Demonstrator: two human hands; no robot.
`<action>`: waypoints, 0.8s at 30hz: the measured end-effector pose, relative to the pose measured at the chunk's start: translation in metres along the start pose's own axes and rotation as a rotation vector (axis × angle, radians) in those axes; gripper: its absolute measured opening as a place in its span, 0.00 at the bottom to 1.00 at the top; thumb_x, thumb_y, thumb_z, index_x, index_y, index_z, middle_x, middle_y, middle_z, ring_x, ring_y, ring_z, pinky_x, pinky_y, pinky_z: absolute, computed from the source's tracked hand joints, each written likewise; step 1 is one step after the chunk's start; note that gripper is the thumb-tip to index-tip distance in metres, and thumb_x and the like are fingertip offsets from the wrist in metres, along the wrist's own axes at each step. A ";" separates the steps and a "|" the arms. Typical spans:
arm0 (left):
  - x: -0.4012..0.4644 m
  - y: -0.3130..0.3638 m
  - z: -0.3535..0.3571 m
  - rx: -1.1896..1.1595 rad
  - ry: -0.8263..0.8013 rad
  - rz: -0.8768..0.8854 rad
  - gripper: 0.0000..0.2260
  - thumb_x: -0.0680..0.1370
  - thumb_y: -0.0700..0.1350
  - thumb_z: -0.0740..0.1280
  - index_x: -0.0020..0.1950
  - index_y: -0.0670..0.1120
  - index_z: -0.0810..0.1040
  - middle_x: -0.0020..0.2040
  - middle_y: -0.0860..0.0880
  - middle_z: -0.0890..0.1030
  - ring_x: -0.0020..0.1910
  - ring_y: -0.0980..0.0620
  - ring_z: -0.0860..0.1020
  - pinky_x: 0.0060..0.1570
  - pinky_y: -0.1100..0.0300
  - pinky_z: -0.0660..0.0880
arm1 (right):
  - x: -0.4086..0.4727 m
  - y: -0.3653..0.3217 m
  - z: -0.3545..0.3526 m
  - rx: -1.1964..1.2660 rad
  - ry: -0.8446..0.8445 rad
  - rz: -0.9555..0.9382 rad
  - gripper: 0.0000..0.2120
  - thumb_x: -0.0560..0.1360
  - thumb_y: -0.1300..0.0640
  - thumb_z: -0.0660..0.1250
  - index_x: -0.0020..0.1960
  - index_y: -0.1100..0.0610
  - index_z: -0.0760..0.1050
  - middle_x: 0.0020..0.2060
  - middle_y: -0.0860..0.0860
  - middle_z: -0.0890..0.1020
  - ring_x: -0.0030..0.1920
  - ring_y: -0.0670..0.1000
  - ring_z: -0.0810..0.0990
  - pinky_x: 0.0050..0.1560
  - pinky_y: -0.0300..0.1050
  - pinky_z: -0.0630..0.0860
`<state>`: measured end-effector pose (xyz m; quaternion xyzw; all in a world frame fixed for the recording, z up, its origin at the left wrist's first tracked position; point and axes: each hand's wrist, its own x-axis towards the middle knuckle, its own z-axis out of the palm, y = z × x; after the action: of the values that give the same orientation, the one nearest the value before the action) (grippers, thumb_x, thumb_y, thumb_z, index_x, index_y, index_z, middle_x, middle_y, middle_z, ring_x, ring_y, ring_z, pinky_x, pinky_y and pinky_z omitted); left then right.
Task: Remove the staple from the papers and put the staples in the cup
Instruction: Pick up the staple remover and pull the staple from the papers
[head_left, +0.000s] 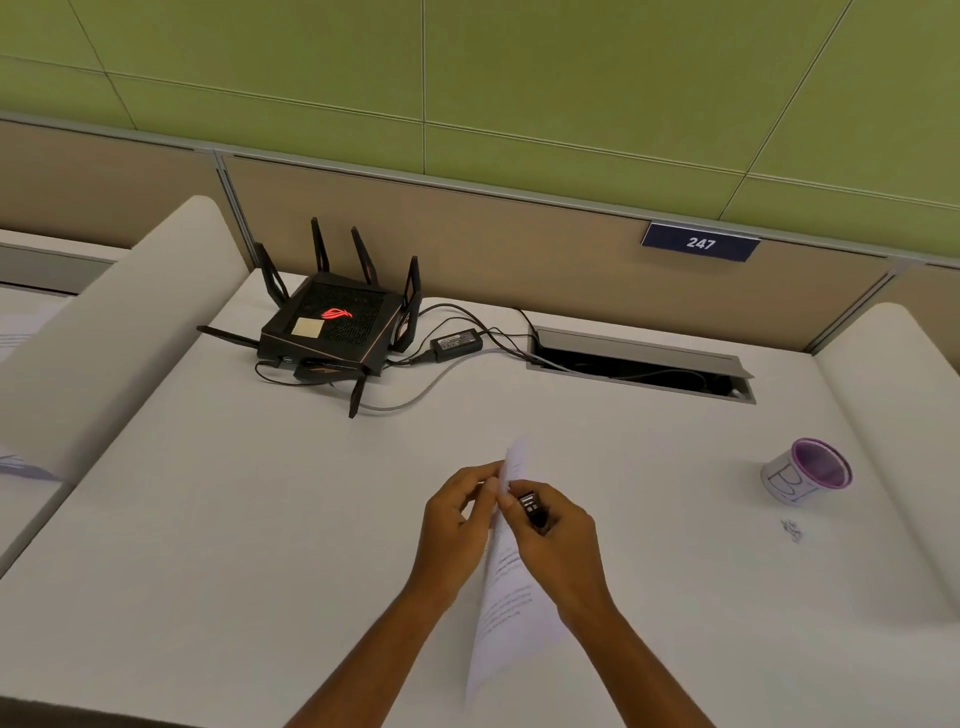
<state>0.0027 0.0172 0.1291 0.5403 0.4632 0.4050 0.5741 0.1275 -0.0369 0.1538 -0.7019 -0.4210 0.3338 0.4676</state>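
I hold a set of printed white papers (506, 587) almost on edge above the desk, low in the middle of the view. My left hand (457, 525) pinches them near their top corner. My right hand (558, 545) grips a small black staple remover (532, 506), its jaws right at that same corner. The staple itself is too small to see. A white paper cup (802, 473) with a purple inside and a rim stands upright on the desk at the far right, well away from both hands.
A black router (332, 325) with several antennas sits at the back left, with its power brick (457, 345) and cables trailing to an open cable slot (639, 364). Padded white dividers (98, 332) bound the desk on both sides. A few small dark bits (792, 530) lie near the cup.
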 end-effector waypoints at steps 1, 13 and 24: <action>-0.002 0.002 0.001 -0.009 -0.029 0.041 0.12 0.85 0.47 0.64 0.66 0.54 0.82 0.62 0.55 0.84 0.62 0.53 0.83 0.56 0.54 0.84 | 0.000 0.001 0.000 0.012 0.004 0.005 0.06 0.78 0.48 0.72 0.55 0.44 0.83 0.44 0.40 0.87 0.47 0.44 0.85 0.48 0.35 0.82; -0.020 -0.003 -0.001 0.165 -0.051 0.249 0.21 0.81 0.45 0.70 0.74 0.54 0.73 0.69 0.55 0.74 0.68 0.53 0.76 0.54 0.63 0.83 | -0.004 0.003 -0.023 0.458 0.085 0.297 0.12 0.76 0.58 0.76 0.46 0.67 0.80 0.31 0.59 0.74 0.28 0.54 0.68 0.30 0.43 0.69; -0.043 -0.002 -0.004 0.261 -0.322 0.193 0.45 0.74 0.58 0.77 0.82 0.56 0.52 0.79 0.65 0.59 0.78 0.58 0.65 0.69 0.70 0.70 | -0.017 -0.017 -0.019 0.588 0.068 0.271 0.10 0.77 0.58 0.75 0.50 0.65 0.82 0.27 0.54 0.74 0.25 0.50 0.68 0.29 0.41 0.70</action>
<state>-0.0122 -0.0237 0.1311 0.7095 0.3599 0.3032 0.5245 0.1317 -0.0557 0.1777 -0.5973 -0.1936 0.4768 0.6152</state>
